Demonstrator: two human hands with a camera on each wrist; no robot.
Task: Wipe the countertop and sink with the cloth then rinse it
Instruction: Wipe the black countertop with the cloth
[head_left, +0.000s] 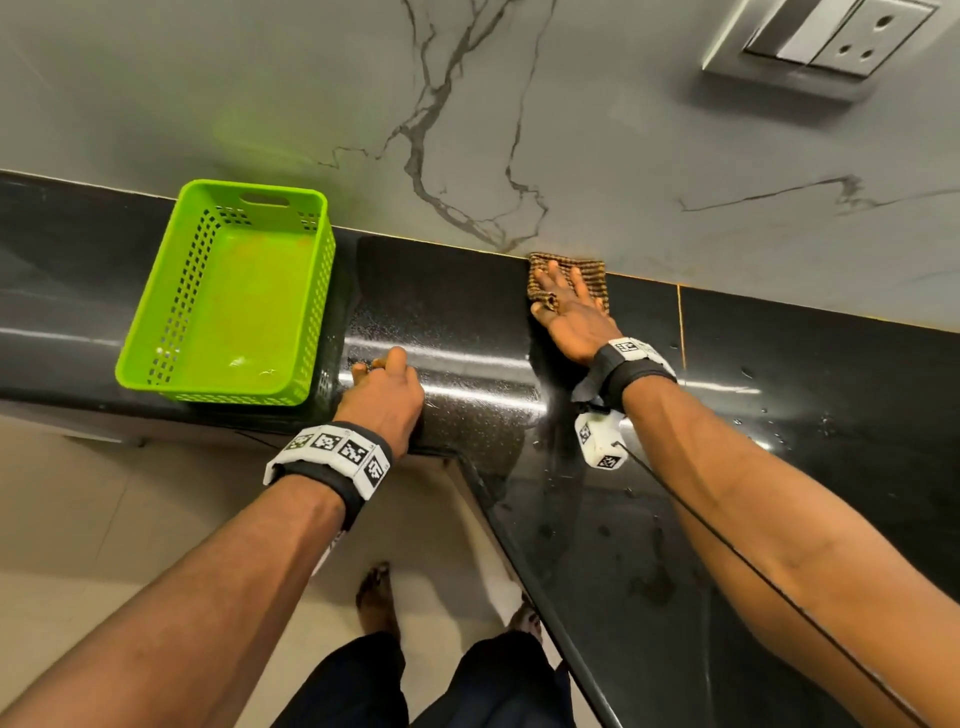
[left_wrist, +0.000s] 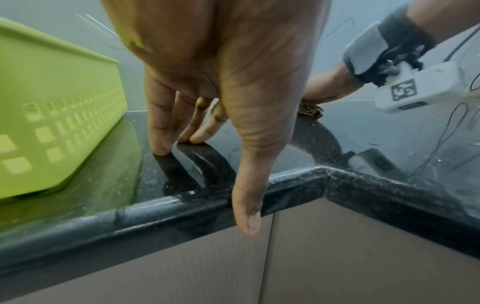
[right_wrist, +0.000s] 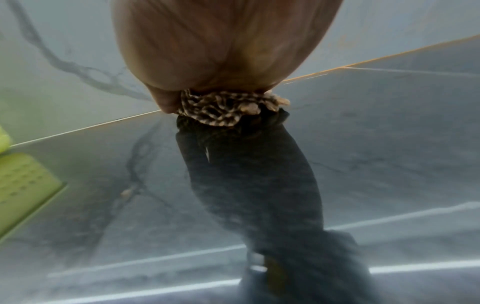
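Observation:
A brown patterned cloth (head_left: 587, 273) lies flat on the black glossy countertop (head_left: 457, 312), against the marble back wall. My right hand (head_left: 563, 301) presses on it with fingers spread straight. The right wrist view shows a bunched edge of the cloth (right_wrist: 223, 111) under the palm. My left hand (head_left: 382, 387) rests near the counter's front edge, its fingertips (left_wrist: 161, 147) touching the countertop (left_wrist: 259, 156) and the thumb hanging over the rim. It holds nothing. No sink is in view.
A green perforated plastic basket (head_left: 228, 296) stands empty on the counter just left of my left hand. The counter turns a corner toward me on the right, with water drops (head_left: 644, 582) on it. A switch and socket plate (head_left: 826, 41) is on the wall.

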